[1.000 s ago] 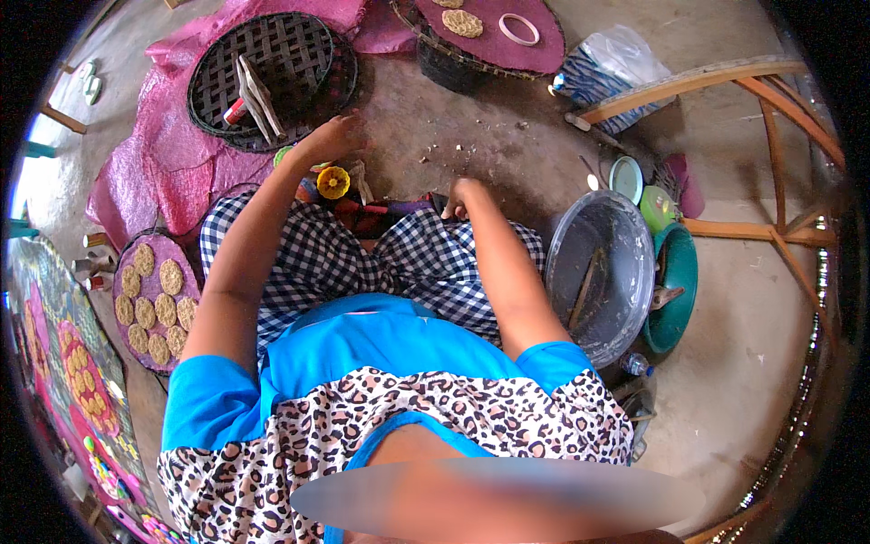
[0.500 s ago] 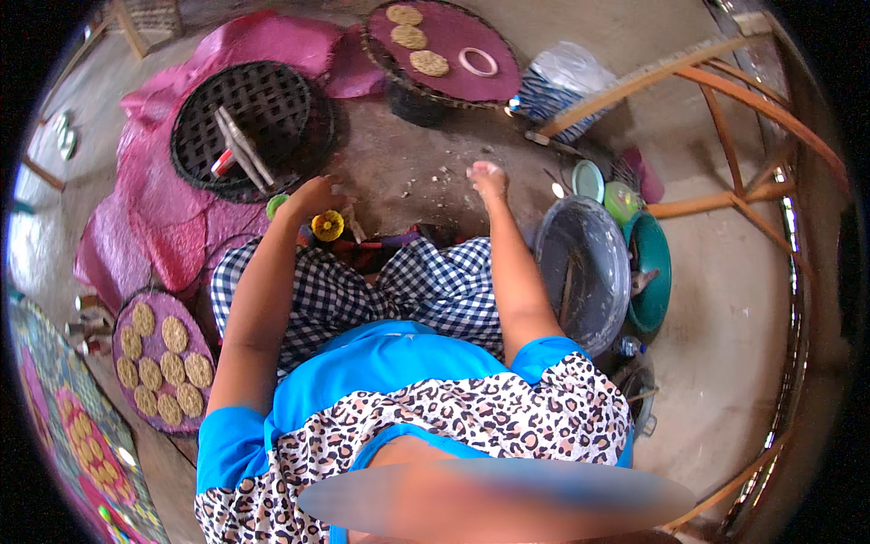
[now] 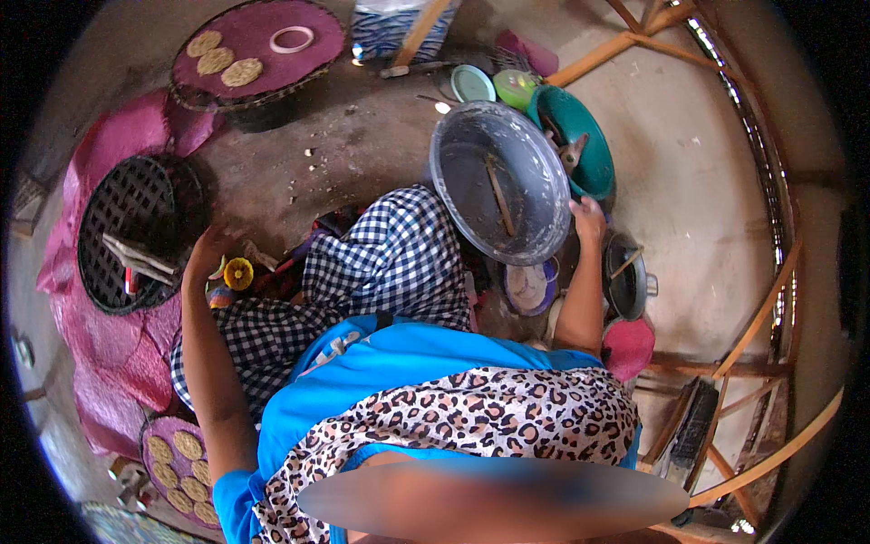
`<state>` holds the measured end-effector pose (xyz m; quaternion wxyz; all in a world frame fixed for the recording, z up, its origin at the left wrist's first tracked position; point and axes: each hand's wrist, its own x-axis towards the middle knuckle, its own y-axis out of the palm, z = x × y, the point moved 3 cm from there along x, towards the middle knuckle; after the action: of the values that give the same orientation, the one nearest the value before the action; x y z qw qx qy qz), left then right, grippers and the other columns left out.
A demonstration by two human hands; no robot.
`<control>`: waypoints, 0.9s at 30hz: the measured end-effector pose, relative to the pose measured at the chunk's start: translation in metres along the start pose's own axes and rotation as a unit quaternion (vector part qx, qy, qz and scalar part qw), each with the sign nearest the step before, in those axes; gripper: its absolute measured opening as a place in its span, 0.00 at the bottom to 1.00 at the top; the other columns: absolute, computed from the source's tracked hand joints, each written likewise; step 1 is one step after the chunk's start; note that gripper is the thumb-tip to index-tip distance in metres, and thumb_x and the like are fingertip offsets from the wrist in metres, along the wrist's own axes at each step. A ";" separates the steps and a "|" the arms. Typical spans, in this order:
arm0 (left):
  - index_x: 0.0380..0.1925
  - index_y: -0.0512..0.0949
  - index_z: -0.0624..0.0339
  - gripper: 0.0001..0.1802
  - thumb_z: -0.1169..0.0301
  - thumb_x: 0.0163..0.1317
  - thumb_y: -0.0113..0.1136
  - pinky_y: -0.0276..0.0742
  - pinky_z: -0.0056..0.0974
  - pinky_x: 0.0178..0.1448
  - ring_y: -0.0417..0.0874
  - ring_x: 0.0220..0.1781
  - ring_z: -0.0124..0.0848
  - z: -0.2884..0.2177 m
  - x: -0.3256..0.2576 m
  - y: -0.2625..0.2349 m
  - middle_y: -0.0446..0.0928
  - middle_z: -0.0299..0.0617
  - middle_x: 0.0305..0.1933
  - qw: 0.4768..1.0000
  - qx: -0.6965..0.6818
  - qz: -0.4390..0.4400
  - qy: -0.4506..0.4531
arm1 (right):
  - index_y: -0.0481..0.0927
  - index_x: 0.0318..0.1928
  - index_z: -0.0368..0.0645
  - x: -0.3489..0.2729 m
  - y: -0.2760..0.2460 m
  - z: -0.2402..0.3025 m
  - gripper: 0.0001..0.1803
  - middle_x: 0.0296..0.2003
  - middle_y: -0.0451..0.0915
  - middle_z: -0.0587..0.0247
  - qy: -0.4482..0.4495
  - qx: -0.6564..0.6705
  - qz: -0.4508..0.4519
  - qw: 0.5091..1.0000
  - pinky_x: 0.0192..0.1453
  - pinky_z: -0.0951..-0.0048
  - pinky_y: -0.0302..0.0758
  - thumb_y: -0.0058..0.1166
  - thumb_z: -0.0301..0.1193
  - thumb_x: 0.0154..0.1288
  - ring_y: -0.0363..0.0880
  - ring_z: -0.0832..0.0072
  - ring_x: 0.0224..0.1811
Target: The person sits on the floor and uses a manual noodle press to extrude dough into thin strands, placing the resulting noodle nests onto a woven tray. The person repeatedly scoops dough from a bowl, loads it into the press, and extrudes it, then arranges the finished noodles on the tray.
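Note:
My right hand (image 3: 587, 218) grips the rim of a large grey basin (image 3: 449, 195), whose inside is smeared with pale residue. A thin wooden stick (image 3: 500, 198) lies in the basin. Over on the left, my left hand (image 3: 210, 247) hangs with loosely parted fingers and seems to hold nothing. It is close to a yellow flower-shaped piece (image 3: 238, 274) beside my knee. Behind the basin stands a teal basin (image 3: 598, 163) with some utensils inside that I cannot make out clearly.
A dark woven basket (image 3: 122, 204) with wooden sticks across it rests on pink sheeting (image 3: 86, 363). Pale round patties lie on a pink-covered tray (image 3: 313, 68) ahead and another tray (image 3: 154, 431) at left. A pot (image 3: 625, 290) and wooden frame (image 3: 589, 63) stand right.
The view has turned to the right. My right hand has moved from over the floor back to the grey basin's rim and taken hold of it. My left hand stays near the yellow piece.

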<state>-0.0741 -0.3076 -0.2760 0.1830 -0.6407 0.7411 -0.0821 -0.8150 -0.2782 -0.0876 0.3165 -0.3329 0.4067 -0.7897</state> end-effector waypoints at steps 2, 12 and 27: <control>0.49 0.71 0.64 0.22 0.64 0.58 0.57 0.69 0.34 0.48 0.75 0.42 0.31 -0.006 0.001 0.002 0.77 0.42 0.40 1.000 0.023 0.000 -0.012 | 0.74 0.46 0.32 -0.026 -0.002 -0.052 0.27 0.39 0.79 0.51 0.056 -0.007 -0.024 0.998 0.47 0.70 0.71 0.62 0.38 0.50 0.77 0.68 0.42; 0.39 0.78 0.63 0.17 0.61 0.55 0.58 0.73 0.35 0.39 0.78 0.34 0.32 0.017 0.006 0.018 0.79 0.43 0.35 0.995 0.098 -0.025 -0.014 | 0.61 0.56 0.44 -0.127 0.094 -0.096 0.38 0.51 0.66 0.49 0.459 0.549 0.237 0.657 0.44 0.52 0.73 0.60 0.49 0.48 0.69 0.53 0.49; 0.54 0.67 0.59 0.32 0.52 0.54 0.57 0.65 0.49 0.55 0.71 0.55 0.42 0.036 0.080 0.068 0.70 0.47 0.53 0.998 -0.026 -0.002 -0.059 | 0.67 0.47 0.36 -0.098 0.060 -0.014 0.21 0.45 0.72 0.53 0.352 0.637 0.102 0.679 0.47 0.53 0.76 0.49 0.29 0.50 0.73 0.56 0.45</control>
<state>-0.1320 -0.3705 -0.3470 0.2095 -0.6508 0.7293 -0.0248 -0.7554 -0.2250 -0.1716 0.3644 0.2952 -0.0812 -0.8795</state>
